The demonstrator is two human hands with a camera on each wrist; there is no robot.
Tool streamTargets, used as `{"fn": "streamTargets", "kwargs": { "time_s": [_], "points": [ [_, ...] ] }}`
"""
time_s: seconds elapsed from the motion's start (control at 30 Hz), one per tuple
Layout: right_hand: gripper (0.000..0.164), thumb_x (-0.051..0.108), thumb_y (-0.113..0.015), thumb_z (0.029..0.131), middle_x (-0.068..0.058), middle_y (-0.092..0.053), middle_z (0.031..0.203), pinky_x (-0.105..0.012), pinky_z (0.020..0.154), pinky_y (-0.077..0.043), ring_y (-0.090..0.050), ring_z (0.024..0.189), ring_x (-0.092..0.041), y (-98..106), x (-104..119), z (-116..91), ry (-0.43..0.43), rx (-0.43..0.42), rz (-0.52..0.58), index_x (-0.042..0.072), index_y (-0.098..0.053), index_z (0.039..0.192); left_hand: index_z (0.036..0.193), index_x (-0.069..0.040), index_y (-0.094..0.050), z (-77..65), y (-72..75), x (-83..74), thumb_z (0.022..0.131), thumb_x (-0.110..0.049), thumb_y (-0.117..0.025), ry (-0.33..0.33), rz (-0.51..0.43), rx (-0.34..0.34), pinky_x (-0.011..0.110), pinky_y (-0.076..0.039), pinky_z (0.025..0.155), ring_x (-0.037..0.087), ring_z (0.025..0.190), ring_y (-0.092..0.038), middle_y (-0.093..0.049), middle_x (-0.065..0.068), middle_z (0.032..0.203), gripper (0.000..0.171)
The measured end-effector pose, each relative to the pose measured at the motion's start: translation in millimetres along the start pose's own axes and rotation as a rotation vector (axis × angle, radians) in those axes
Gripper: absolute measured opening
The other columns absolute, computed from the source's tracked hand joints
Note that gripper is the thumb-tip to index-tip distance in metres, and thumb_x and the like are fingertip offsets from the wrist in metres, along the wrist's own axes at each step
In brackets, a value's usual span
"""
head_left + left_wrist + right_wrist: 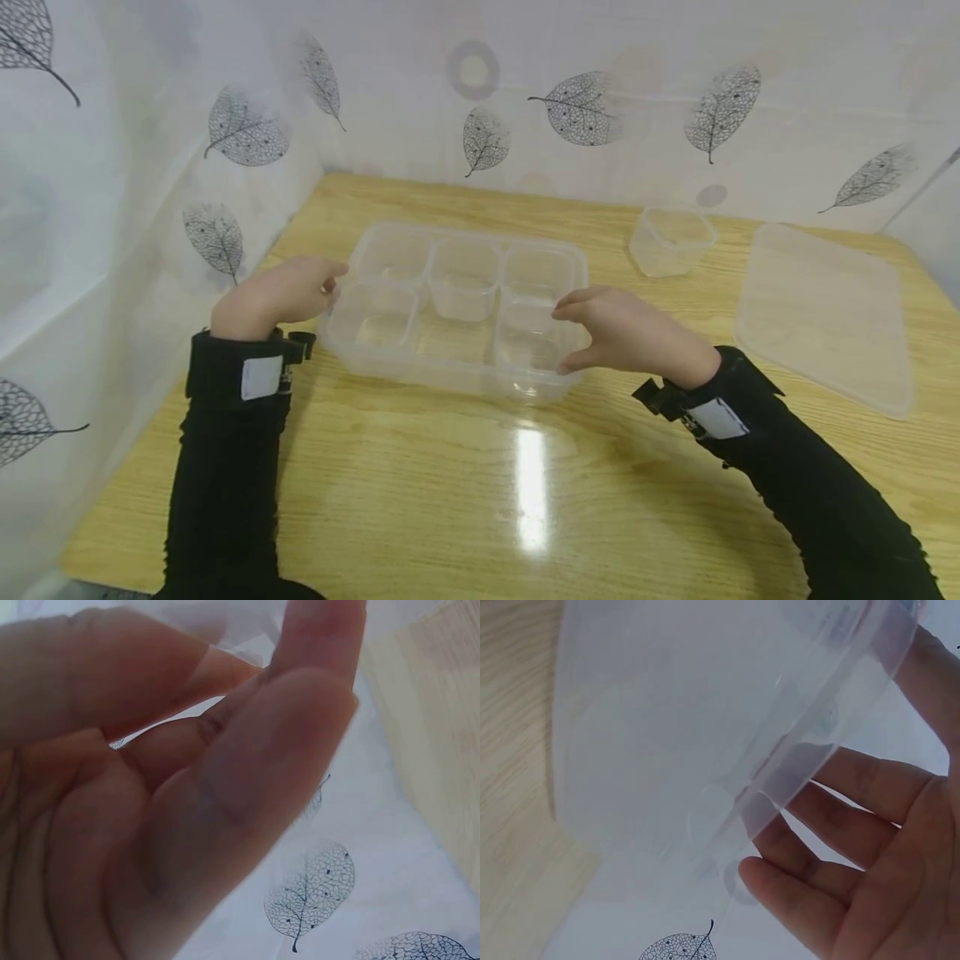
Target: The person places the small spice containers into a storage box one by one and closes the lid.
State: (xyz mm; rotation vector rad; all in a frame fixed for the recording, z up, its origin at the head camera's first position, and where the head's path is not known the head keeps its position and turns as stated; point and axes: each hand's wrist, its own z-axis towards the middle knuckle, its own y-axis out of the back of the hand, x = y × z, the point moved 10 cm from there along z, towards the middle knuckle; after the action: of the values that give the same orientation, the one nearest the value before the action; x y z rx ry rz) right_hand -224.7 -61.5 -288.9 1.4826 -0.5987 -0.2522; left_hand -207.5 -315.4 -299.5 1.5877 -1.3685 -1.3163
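head view: two black sleeves [228, 475] reach forward over the table [412, 500], toward opposite ends of a clear tray [450, 377]. the left hand [288, 290] bends inward at the wrist, fingers pointing right at the tray's left rim; its wrist view shows thumb and forefinger bent, but i cannot tell whether they pinch the rim. the right hand [626, 332] slants in from the right, thumb and fingers spread apart, at the tray's right end; its wrist view shows fingertips behind clear plastic. boxes [463, 302] sit in the tray, three far, one near left, one near right. a loose box [667, 254] stands far right, near a flat lid [825, 321].
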Motion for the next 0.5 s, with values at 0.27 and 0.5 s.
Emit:
{"fn": "streamTargets", "kwargs": {
  "time_s": [0.27,0.5],
  "points": [
    [0.06,0.036,-0.076,0.066,-0.016,-0.058,0.107,-0.041,0.087,-0.041,-0.053,0.099,-0.031,0,10,10,0.04,-0.069,-0.016,-0.006,-0.061,0.106,0.127,0.014,-0.036,-0.5,1.3,-1.6,0.089,-0.003,-0.039,-0.03,0.009,-0.013,0.049,-0.039,0.082,0.038,0.098,-0.049,-0.051,0.03,0.109,0.042],
    [0.061,0.036,-0.075,0.066,-0.016,-0.058,0.106,-0.039,0.087,-0.041,-0.053,0.098,-0.03,-3,21,22,0.048,-0.074,-0.018,-0.007,-0.06,0.107,0.127,0.015,-0.036,-2.1,1.7,-3.6,0.089,-0.003,-0.04,-0.041,-0.006,-0.015,0.05,-0.039,0.084,0.039,0.099,-0.049,-0.051,0.03,0.109,0.042]
  ]
}}
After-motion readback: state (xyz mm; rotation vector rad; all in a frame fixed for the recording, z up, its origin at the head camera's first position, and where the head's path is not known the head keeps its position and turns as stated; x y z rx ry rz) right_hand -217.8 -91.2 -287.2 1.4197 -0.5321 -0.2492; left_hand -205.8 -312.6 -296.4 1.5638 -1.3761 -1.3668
